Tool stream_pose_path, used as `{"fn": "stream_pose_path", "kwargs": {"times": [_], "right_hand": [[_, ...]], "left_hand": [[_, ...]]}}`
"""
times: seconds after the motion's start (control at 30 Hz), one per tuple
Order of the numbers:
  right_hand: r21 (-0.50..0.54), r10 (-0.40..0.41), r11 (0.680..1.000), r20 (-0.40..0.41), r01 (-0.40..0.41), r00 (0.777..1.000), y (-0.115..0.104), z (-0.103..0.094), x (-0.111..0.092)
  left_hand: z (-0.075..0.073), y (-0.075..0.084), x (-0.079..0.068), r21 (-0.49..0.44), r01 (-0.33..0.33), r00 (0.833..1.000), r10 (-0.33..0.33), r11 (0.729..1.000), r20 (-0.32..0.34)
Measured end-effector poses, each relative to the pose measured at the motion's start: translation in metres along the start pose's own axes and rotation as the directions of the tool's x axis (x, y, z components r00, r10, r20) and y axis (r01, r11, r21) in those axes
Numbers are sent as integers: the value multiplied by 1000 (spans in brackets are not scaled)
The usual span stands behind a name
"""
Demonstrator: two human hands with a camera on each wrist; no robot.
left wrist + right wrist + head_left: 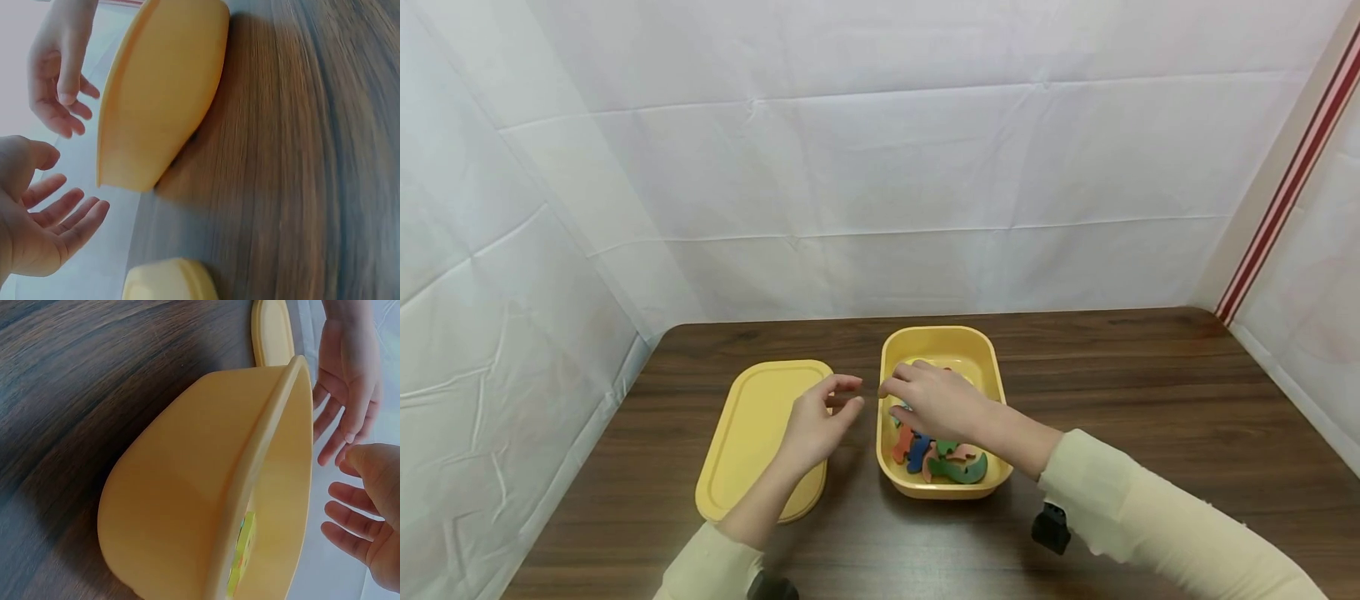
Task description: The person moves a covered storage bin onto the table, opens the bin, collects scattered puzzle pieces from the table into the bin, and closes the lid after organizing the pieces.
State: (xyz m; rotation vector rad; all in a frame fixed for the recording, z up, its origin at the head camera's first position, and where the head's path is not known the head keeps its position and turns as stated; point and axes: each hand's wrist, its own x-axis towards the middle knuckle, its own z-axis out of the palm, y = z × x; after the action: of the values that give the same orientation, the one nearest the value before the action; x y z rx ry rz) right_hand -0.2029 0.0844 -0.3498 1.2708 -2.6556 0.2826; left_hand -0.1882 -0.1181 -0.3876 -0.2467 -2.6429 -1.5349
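A yellow plastic tub point(889, 462) stands on the table with several small coloured cutout pieces inside, among them a green curved piece point(967, 471), a blue piece point(917, 452) and an orange piece point(902, 444). Over the tub hovers my right hand point(942, 402), its fingers loosely bent and nothing between them. To the left, my left hand point(817, 423) is held above the right edge of a flat yellow lid point(758, 417), thumb and fingers spread apart and empty. Both palms face each other across the tub's left rim. A yellow-green piece point(242, 553) shows inside the tub in the right wrist view.
The dark wood-grain table point(1120, 392) runs on to the right of the tub. White sheeting point(880, 183) hangs behind it and at both sides, with a red stripe point(1285, 183) at the right. Black wrist cameras point(1051, 528) sit at the pale sleeves.
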Motion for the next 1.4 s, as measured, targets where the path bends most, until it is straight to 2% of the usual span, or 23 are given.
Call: {"fn": "stream_pose_path", "kwargs": {"times": [0.13, 0.23, 0.43, 0.8, 1.13, 1.4], "right_hand": [[34, 35, 999, 36, -36, 999, -3, 0, 4], [53, 49, 997, 49, -52, 998, -6, 0, 8], [112, 49, 992, 13, -51, 999, -11, 2, 16], [198, 128, 972, -7, -124, 992, -23, 6, 33], [294, 193, 933, 82, -209, 978, -31, 12, 43], [297, 237, 921, 88, -253, 967, -35, 15, 53]], "left_hand": [[-11, -6, -1, 40, -30, 1000, 31, 999, -1], [-20, -12, -2, 68, -28, 1000, 27, 997, 7], [-39, -20, -5, 108, -30, 999, 27, 994, 24], [-66, -28, -9, 136, -43, 998, 38, 990, 42], [-88, -40, -13, 227, -68, 998, 64, 971, 28], [-104, -44, -18, 264, -48, 999, 49, 963, 1]]}}
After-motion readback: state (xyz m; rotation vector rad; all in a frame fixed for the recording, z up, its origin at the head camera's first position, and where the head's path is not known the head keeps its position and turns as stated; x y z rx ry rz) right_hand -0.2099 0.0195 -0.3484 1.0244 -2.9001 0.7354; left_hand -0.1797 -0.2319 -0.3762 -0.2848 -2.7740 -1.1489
